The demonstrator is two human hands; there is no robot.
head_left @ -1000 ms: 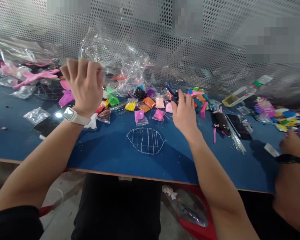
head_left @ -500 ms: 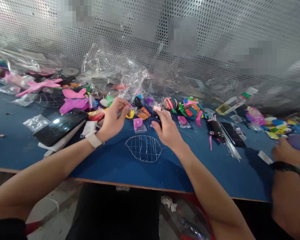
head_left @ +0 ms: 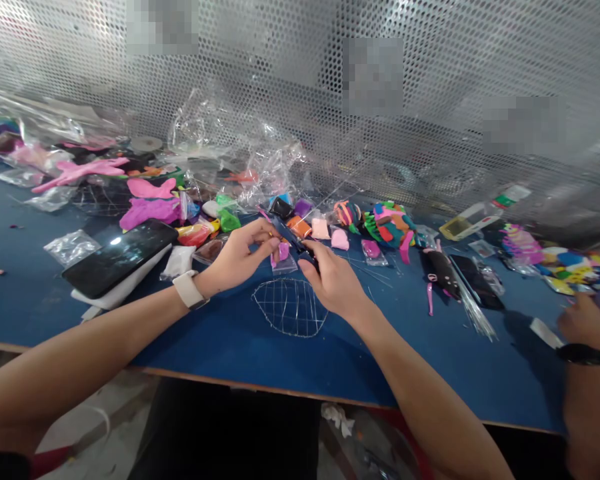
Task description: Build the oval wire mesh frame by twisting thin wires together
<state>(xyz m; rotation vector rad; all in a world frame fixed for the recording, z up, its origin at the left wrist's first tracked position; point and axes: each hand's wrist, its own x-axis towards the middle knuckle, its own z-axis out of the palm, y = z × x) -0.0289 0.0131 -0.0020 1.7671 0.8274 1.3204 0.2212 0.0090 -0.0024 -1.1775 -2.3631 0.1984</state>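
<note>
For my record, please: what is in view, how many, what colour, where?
Table: one, blue, underneath.
Wire frame: one, silver, front middle.
Tool: one, dark blue, middle.
Clay packets: many, mixed colours, middle.
Clay figures: several, multicoloured, left and right.
Wrappers: many, clear, back.
Shiny slab: one, black, left.
Phone: one, black, right.
Loose wires: one bundle, silver, right.
Bottle: one, clear and green, back right.
Mesh wall: one, grey, behind.
Watch: one, white, left wrist.
Neighbour's hand: one, right edge.
Trousers: one pair, black, below.
Left hand: one, bare, beside tool.
Right hand: one, bare, holding tool.
</note>
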